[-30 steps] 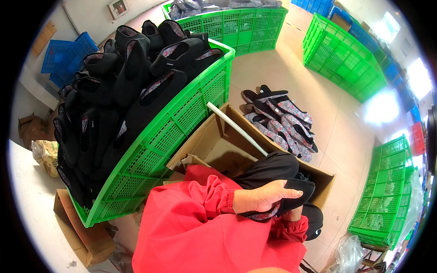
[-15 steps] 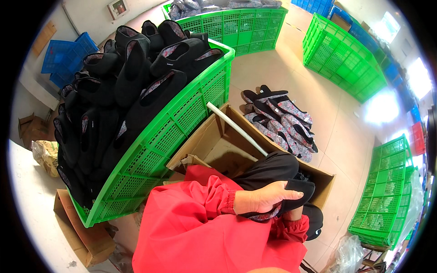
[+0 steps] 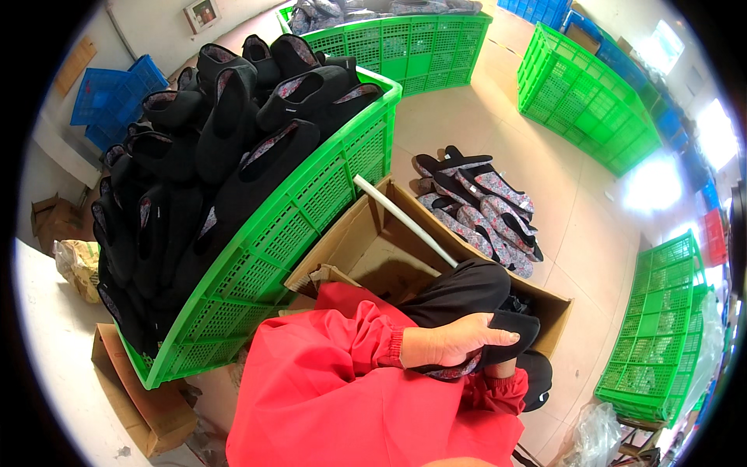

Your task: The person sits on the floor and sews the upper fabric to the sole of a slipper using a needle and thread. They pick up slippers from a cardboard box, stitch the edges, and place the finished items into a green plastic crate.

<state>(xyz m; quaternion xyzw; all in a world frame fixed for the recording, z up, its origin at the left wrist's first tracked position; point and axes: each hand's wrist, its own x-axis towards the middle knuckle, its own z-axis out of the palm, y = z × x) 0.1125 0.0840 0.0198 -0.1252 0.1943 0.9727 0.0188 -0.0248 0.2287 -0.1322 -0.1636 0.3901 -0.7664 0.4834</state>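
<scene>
My left hand (image 3: 459, 340) is closed around a black shoe (image 3: 513, 331) above my lap, thumb lying along its dark upper. A patch of the shoe's flowered lining shows below the fingers. My right hand is mostly hidden behind the shoe; only its wrist (image 3: 502, 368) shows above the red cuff, and its fingers cannot be seen. Just below and to the right of it, another black shoe (image 3: 535, 379) is partly in sight.
At the left, a green crate (image 3: 311, 206) is heaped with black shoes (image 3: 226, 124). An open cardboard box (image 3: 334, 233) with a white rod (image 3: 405, 219) across it stands before me. Flowered pieces (image 3: 486, 210) lie piled on the floor. Another green crate (image 3: 654, 327) stands right.
The shoe in my left hand has shifted very slightly downward. Otherwise my arms and the surroundings look the same.
</scene>
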